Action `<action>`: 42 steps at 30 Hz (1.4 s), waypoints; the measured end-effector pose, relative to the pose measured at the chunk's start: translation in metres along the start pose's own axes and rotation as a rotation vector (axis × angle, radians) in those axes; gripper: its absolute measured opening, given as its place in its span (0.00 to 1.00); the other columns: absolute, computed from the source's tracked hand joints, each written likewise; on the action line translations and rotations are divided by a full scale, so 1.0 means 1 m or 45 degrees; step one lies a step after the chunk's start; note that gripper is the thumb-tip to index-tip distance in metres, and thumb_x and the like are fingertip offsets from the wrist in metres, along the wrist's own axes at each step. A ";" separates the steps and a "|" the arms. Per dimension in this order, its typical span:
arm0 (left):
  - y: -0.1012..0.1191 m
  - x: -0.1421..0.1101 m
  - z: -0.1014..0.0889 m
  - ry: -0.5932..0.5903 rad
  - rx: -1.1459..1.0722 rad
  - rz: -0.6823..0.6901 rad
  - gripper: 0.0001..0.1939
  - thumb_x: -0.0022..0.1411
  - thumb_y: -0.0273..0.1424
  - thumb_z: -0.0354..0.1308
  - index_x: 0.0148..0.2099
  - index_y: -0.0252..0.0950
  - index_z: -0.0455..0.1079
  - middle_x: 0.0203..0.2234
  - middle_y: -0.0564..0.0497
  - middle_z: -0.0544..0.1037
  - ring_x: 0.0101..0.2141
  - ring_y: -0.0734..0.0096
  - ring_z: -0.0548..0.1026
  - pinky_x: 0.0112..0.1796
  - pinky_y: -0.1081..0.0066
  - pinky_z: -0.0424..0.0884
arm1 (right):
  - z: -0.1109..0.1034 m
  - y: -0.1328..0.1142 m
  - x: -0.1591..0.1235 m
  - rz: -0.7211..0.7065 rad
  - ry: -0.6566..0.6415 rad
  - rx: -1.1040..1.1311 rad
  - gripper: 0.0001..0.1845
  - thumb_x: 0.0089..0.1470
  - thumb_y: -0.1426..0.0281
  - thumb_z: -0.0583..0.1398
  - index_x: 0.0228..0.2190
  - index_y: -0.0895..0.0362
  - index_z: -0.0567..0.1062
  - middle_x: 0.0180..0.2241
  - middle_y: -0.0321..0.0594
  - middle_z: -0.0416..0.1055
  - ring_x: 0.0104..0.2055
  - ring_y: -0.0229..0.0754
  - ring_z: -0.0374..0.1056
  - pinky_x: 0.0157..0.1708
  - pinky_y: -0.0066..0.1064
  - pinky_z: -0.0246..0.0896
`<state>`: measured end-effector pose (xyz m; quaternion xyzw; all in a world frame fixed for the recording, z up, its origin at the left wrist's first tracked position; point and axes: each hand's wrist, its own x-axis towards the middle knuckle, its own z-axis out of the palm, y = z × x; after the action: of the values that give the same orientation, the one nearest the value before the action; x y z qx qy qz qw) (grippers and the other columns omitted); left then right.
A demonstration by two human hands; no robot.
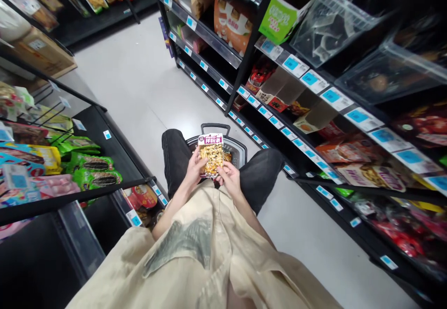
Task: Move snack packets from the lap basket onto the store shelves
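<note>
Between my knees I hold up a snack packet [211,154] with a white and purple top band and a yellow noodle-like picture. My left hand [194,164] grips its left edge, the thumb lying over the front. At the lower right corner, the fingers of my right hand [228,177] pinch the packet. Behind and below it stands a grey shopping basket [240,150] with its dark handle raised at the far side. Some packets show inside the basket; the held packet hides much of them.
Shelves with blue-and-white price tags [293,65] rise close on my right, holding a green box [279,20] and clear plastic bins [335,25]. On my left, a low rack carries green snack bags [96,177]. A cardboard box [45,50] sits farther along the pale floor [129,67].
</note>
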<state>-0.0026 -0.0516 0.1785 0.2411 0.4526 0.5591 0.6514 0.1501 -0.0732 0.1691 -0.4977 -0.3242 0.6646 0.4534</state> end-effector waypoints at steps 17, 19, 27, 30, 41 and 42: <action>0.063 -0.019 0.029 0.077 0.315 0.361 0.15 0.55 0.38 0.71 0.43 0.36 0.80 0.38 0.48 0.80 0.39 0.68 0.77 0.42 0.70 0.73 | 0.005 -0.055 -0.028 -0.120 0.065 0.042 0.23 0.53 0.52 0.66 0.21 0.54 0.67 0.14 0.27 0.66 0.10 0.32 0.58 0.08 0.23 0.52; 0.071 -0.021 0.029 0.060 0.336 0.384 0.13 0.54 0.37 0.71 0.40 0.36 0.81 0.35 0.50 0.78 0.36 0.70 0.75 0.39 0.71 0.72 | 0.003 -0.057 -0.031 -0.180 0.075 -0.002 0.22 0.54 0.53 0.66 0.21 0.54 0.67 0.14 0.27 0.66 0.10 0.32 0.59 0.08 0.23 0.52; 0.084 -0.028 0.035 0.041 0.409 0.428 0.16 0.54 0.39 0.71 0.41 0.35 0.81 0.33 0.49 0.77 0.35 0.70 0.75 0.39 0.71 0.73 | -0.001 -0.058 -0.037 -0.337 0.101 -0.189 0.21 0.56 0.55 0.65 0.22 0.55 0.68 0.13 0.27 0.64 0.10 0.33 0.61 0.08 0.23 0.50; 0.086 -0.032 0.038 0.006 0.443 0.371 0.22 0.53 0.41 0.71 0.46 0.34 0.79 0.35 0.48 0.78 0.36 0.69 0.76 0.40 0.69 0.75 | -0.003 -0.057 -0.038 -0.366 0.129 -0.238 0.20 0.57 0.55 0.64 0.22 0.54 0.68 0.12 0.26 0.64 0.10 0.33 0.61 0.09 0.24 0.51; 0.088 -0.037 0.043 -0.002 0.604 0.377 0.26 0.51 0.44 0.72 0.47 0.32 0.78 0.32 0.48 0.79 0.31 0.69 0.76 0.36 0.70 0.76 | -0.002 -0.061 -0.041 -0.478 0.198 -0.309 0.19 0.58 0.57 0.63 0.23 0.54 0.69 0.12 0.27 0.65 0.10 0.34 0.60 0.11 0.25 0.50; 0.089 -0.037 0.043 -0.001 0.610 0.379 0.25 0.51 0.43 0.72 0.47 0.32 0.78 0.32 0.48 0.79 0.31 0.70 0.75 0.35 0.70 0.75 | -0.001 -0.062 -0.041 -0.479 0.202 -0.317 0.19 0.58 0.57 0.63 0.23 0.54 0.69 0.11 0.27 0.65 0.10 0.34 0.60 0.11 0.25 0.50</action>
<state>-0.0096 -0.0552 0.2833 0.4522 0.5312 0.5258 0.4867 0.1726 -0.0878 0.2381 -0.5312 -0.4541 0.4820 0.5284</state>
